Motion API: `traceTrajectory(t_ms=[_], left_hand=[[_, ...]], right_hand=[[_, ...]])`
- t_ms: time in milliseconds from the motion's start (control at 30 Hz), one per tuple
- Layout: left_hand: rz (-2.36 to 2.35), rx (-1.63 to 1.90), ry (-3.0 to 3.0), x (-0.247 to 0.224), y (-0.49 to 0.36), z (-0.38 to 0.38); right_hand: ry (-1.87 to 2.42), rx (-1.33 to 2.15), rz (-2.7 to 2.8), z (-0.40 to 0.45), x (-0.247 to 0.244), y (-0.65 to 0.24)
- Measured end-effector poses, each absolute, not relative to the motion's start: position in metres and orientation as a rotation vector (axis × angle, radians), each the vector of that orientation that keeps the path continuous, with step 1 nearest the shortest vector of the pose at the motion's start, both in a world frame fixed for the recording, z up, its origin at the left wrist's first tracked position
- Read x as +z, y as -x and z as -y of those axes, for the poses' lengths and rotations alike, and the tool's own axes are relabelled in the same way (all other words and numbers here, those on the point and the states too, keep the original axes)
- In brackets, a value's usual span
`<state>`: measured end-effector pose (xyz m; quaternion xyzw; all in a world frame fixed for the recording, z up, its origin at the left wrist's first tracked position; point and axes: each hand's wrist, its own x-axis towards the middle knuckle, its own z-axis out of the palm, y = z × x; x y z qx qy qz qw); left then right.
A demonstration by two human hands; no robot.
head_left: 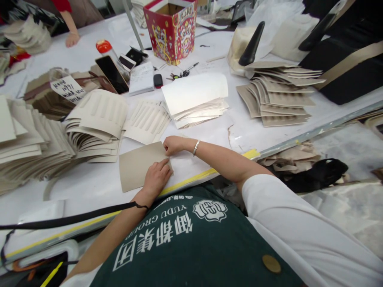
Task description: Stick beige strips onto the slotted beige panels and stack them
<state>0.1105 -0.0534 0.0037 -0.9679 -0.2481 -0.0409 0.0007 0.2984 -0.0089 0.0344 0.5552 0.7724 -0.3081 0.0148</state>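
A flat beige panel (136, 167), like leather or card, lies on the white table before me. My left hand (157, 175) rests on its lower right part, fingers stretched flat towards the right edge. At the panel's upper right corner my right hand (173, 145), with a bracelet on its wrist, is closed, its fingertips pinched on the edge. The thumb and the underside of the panel are hidden. Just beyond lie fanned panels with raised ribs (146, 121).
Curved stacks of beige panels (98, 109) stand at left, with a larger pile (26, 143) nearer. White sheets (194, 93) and brown-grey panels (275, 95) lie further right. Behind are a phone (112, 74), keys (179, 75) and a red box (170, 34). Another person's hand (72, 39) rests far left.
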Motion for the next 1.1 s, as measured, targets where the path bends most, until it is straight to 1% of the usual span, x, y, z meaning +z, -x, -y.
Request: traceTrajectory(t_ms=[167, 433, 633, 700, 900, 1100], left_hand=[[0.833, 0.000, 3.093, 0.003, -0.110, 0.049], [0.896, 0.194, 3.113, 0.011, -0.114, 0.040], [0.948, 0.356, 3.130, 0.021, -0.121, 0.036], [0.952, 0.378, 3.138, 0.022, -0.122, 0.036], [0.985, 0.420, 3.150, 0.025, -0.123, 0.035], [0.967, 0.354, 3.169, 0.021, -0.121, 0.034]], right_hand=[[-1.682, -0.866, -2.419, 0.003, 0.036, -0.296], [-1.779, -0.910, -2.345, -0.015, 0.040, -0.305], [-1.767, -0.826, -2.347, -0.017, 0.040, -0.299], [-1.784, -0.824, -2.348, -0.020, 0.041, -0.301], [-1.899, -1.007, -2.283, -0.027, 0.046, -0.310], [-1.890, -0.991, -2.263, -0.028, 0.046, -0.309]])
